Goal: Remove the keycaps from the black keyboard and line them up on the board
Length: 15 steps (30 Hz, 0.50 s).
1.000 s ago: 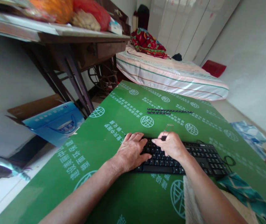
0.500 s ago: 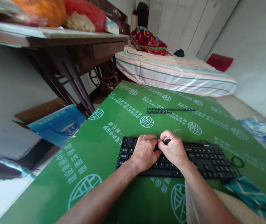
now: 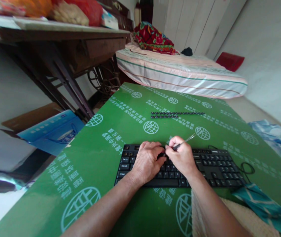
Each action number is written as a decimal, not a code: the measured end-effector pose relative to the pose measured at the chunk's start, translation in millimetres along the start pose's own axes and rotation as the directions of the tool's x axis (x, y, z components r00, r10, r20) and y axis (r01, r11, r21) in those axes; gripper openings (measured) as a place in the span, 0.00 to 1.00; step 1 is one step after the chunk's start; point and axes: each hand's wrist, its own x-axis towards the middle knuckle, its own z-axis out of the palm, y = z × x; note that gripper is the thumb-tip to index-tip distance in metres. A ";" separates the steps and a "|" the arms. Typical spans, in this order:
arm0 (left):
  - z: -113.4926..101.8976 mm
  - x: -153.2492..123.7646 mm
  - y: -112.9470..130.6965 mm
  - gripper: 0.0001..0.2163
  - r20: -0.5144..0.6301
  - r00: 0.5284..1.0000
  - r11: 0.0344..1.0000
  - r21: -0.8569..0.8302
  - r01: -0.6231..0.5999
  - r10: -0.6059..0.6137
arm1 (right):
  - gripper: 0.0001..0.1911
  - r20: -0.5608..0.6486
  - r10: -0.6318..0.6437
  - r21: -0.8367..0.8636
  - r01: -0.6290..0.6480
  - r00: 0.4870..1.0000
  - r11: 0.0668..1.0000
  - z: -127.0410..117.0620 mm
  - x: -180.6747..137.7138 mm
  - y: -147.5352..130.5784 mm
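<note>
A black keyboard point(image 3: 170, 182) lies on the green printed tabletop, some of its upper-left key positions showing no caps. My left hand point(image 3: 147, 161) rests on its left half, fingers curled and thumb close to the index finger. Something dark shows at those fingertips, too small to make out. Beside it, my right hand point(image 3: 182, 156) is closed around a wire keycap puller point(image 3: 177, 146), its thin wires pointing up and to the right. Both hands' fingertips nearly meet over the upper key rows. Behind the keyboard, small black keycaps point(image 3: 177, 113) lie in two rows.
The keyboard's cable point(image 3: 248, 168) loops at its right end. A teal checked cloth point(image 3: 261, 204) lies at the front right. To the left stands a wooden sewing-machine table point(image 3: 68, 36) with bags on top; a bed point(image 3: 180, 72) is beyond the green tabletop point(image 3: 115, 131).
The puller in my right hand has turned, so its wires now show up and to the right. My left hand stays on the keyboard. The whole view has shifted slightly.
</note>
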 end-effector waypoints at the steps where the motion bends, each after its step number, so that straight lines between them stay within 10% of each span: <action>1: 0.1 -0.3 0.2 0.07 0.001 1.000 1.000 0.010 -0.009 0.009 | 0.09 0.004 0.015 0.019 -0.015 1.000 1.000 -0.8 -0.2 -1.3; 15: -7.0 -2.7 -0.5 0.08 -0.055 0.998 0.971 -0.238 0.011 -0.025 | 0.15 -0.032 0.038 0.251 -0.029 0.999 0.968 2.9 -7.8 -7.7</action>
